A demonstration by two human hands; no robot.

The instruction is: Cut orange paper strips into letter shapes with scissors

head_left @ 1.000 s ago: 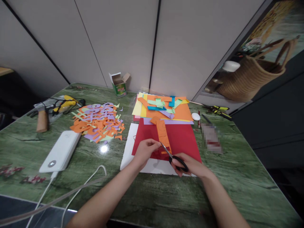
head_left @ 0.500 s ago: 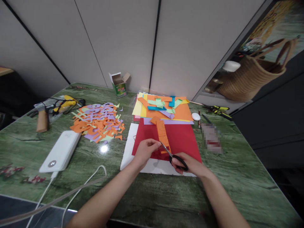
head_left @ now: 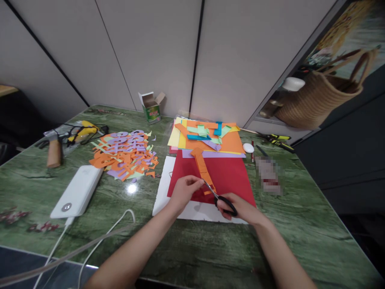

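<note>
Pinching folded orange paper strip (head_left: pixel 203 165) tightly in left hand (head_left: pixel 183 193); gripping black-handled scissors (head_left: pixel 221 199) in right hand (head_left: pixel 241 207), against strip's near end. Positioned over red paper (head_left: pixel 231 174); shifted leftward, appearing narrower than a second ago, suggesting turning during cutting.

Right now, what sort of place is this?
Likely a craft corner, whether at home or work I can't tell: scissors, coloured sheets and a heap of paper scraps show it.
</note>
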